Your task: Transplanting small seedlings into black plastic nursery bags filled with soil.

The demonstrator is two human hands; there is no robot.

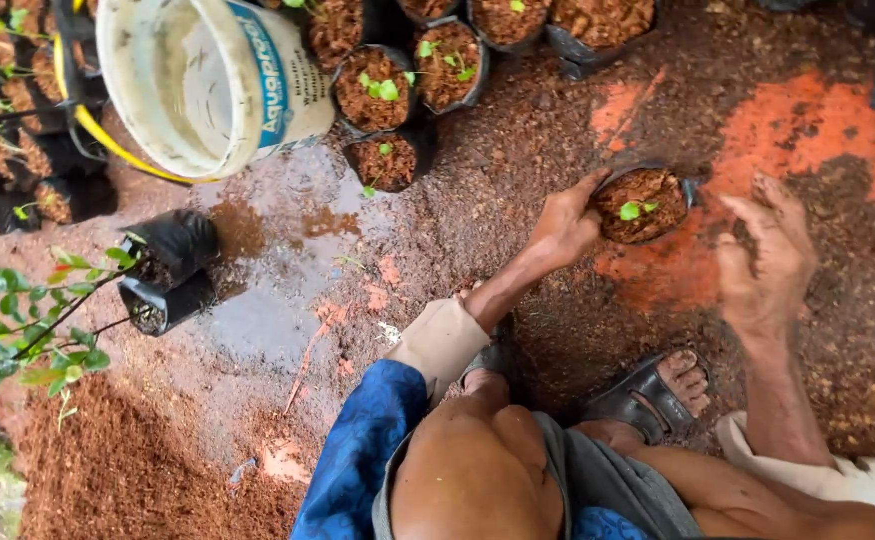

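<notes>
My left hand (565, 224) rests against the left rim of a small black grow bag (644, 203) filled with reddish-brown coco soil and holding a tiny green seedling (633, 210). My right hand (770, 255) hovers just right of the bag, fingers loosely curled and dusted with soil; whether it holds any soil I cannot tell. Both hands are soiled. My knees and a sandalled foot (658, 392) show at the bottom.
A white bucket (198, 85) with a yellow handle lies tilted at top left. Several filled seedling bags (376, 88) stand along the top. Two black bags (170, 268) lie on their sides at left beside a leafy plant (18, 320). Loose soil covers the wet ground.
</notes>
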